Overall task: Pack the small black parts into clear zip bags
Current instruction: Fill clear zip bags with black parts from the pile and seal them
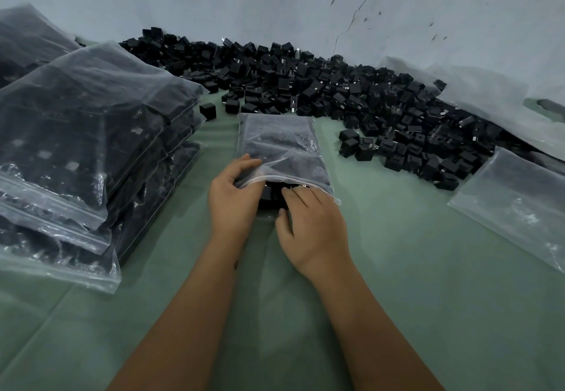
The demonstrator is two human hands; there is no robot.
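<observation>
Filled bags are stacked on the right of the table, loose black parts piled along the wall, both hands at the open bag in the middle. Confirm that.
Not quite: the head view shows the filled bags stacked on the left; empty bags lie at right. The rest holds.

We see a clear zip bag (276, 142) lying flat on the green surface, its open mouth toward us, already filled with small black parts that show dark through the plastic. A few black parts (270, 196) sit right at its mouth. Beyond it, a loose heap of black cube-shaped parts (305, 84) spreads along the wall. At left, filled, sealed zip bags (88, 146) lie stacked. At right, empty clear bags (516, 204) lie flat.
</observation>
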